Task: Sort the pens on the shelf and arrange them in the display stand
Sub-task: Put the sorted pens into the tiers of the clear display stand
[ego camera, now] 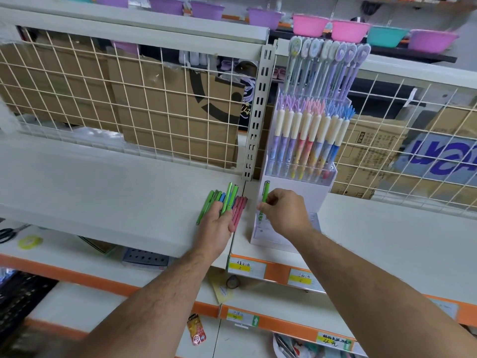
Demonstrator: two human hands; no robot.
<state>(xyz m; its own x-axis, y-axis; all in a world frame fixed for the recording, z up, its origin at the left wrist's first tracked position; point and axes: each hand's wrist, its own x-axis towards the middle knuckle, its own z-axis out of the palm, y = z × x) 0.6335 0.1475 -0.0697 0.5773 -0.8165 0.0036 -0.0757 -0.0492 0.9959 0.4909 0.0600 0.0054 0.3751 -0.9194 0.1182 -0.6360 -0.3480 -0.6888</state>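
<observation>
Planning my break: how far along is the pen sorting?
Done: the display stand holds pastel pens in its back rows. In hand: the right hand pinches a green pen upright at the front row. Left: the loose pens, green, blue and pink, lying on the shelf partly under the left hand.

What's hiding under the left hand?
A loose bunch of pens lies on the shelf under the left hand: green, blue and pink ones. The hand covers part of them.

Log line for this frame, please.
right hand: pinches green pen at display stand | left hand: rests on loose pens
</observation>
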